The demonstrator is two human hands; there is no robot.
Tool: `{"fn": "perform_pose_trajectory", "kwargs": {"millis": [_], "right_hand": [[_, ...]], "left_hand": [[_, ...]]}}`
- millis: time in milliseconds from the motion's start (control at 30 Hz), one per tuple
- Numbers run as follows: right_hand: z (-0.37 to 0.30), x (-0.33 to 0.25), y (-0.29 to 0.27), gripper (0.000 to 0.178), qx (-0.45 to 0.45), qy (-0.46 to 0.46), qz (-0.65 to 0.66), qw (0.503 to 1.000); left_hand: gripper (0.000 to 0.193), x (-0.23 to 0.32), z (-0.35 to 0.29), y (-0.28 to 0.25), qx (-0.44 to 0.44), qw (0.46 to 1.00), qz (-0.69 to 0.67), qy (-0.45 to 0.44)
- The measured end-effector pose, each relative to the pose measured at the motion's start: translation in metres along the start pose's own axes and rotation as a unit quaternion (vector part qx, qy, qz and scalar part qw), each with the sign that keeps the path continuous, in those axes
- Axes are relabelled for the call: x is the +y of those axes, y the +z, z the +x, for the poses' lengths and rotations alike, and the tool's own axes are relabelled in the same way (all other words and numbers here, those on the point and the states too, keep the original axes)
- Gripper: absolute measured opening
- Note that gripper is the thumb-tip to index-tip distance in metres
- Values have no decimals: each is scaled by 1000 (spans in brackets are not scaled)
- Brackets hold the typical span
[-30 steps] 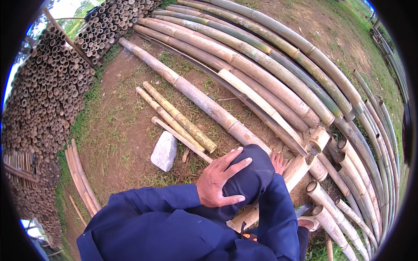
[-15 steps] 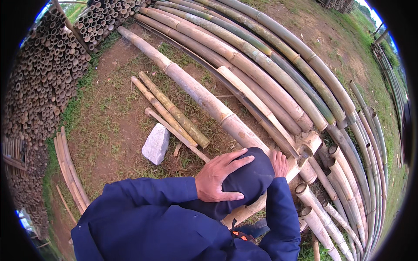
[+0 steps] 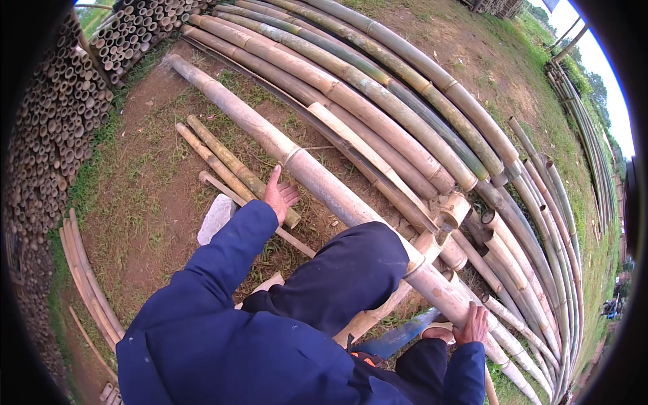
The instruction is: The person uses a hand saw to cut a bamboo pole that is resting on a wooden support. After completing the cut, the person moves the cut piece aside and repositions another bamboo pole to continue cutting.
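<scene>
A long pale bamboo pole (image 3: pixel 324 180) runs slantwise from the far left to the near right. It rests across a bamboo support (image 3: pixel 378 317), under my bent knee in dark trousers (image 3: pixel 351 270). My right hand (image 3: pixel 472 325) grips the pole near its close end, fingers curled over it. My left hand (image 3: pixel 279 197) is off the pole, just to its left, thumb raised and fingers stretched out, holding nothing. Beneath the pole, by my foot, lies a saw with a blue blade (image 3: pixel 395 341) and orange on its handle (image 3: pixel 368 358).
Several thick bamboo poles (image 3: pixel 378 74) lie side by side beyond. Cut bamboo ends (image 3: pixel 503 253) crowd the right. Two short bamboo pieces (image 3: pixel 226 158) and a pale stone (image 3: pixel 216 219) are on the ground at left. Stacked bamboo (image 3: pixel 50 128) rises at the far left.
Both hands have left my knee. The left moved up and left, beside the pole; the right moved down and right onto the pole's near part. My view has shifted slightly.
</scene>
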State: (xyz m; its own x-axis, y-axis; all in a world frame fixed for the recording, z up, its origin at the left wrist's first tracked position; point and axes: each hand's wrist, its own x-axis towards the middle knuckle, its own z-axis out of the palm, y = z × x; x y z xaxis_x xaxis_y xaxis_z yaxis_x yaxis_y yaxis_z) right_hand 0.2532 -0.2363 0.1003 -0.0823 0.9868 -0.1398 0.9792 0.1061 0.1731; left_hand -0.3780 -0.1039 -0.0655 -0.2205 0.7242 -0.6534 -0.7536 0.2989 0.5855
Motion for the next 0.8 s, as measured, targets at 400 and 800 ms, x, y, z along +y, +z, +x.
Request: {"fn": "perform_pose_trajectory", "kwargs": {"millis": [400, 800], "right_hand": [[-89, 32, 43, 101, 20, 28, -7, 999], [-57, -14, -9, 103, 10, 87, 61, 994]], "left_hand": [[84, -53, -12, 54, -21, 995, -94, 0], [92, 46, 44, 183, -124, 991, 19, 48]]}}
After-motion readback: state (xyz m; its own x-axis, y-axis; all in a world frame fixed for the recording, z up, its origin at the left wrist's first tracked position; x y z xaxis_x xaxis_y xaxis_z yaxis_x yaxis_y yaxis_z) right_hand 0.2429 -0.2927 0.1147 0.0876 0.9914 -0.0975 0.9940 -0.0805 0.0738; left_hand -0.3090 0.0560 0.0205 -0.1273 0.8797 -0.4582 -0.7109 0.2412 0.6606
